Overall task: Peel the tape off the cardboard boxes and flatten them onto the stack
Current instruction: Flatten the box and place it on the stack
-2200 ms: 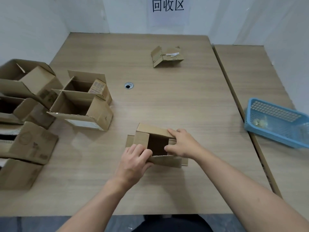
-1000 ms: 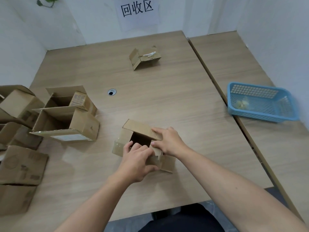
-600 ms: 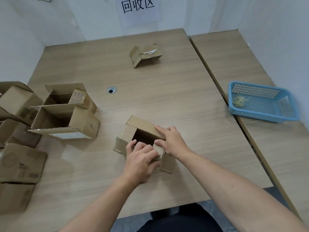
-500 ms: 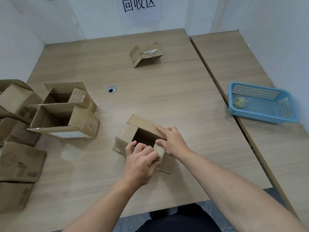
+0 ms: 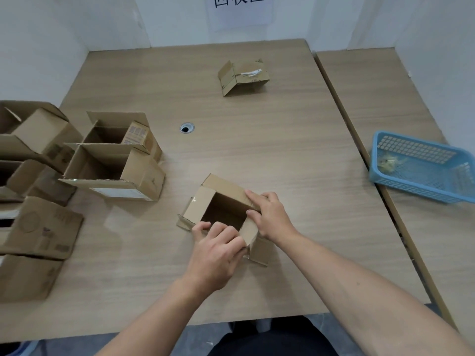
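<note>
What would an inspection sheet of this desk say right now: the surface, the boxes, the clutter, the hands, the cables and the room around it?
Surface: wooden table, with a second table butted against its right side.
Job's things: small open box in front of the person; several open boxes at the left; one folded box at the far side.
Clutter: blue basket on the second table, with a yellowish wad inside.
Hands: left hand grips the small open box's near edge; right hand holds its right wall.
Cables: nothing seen, only a cable hole in the wooden table.
Surroundings: white walls; paper sign on the back one.
</note>
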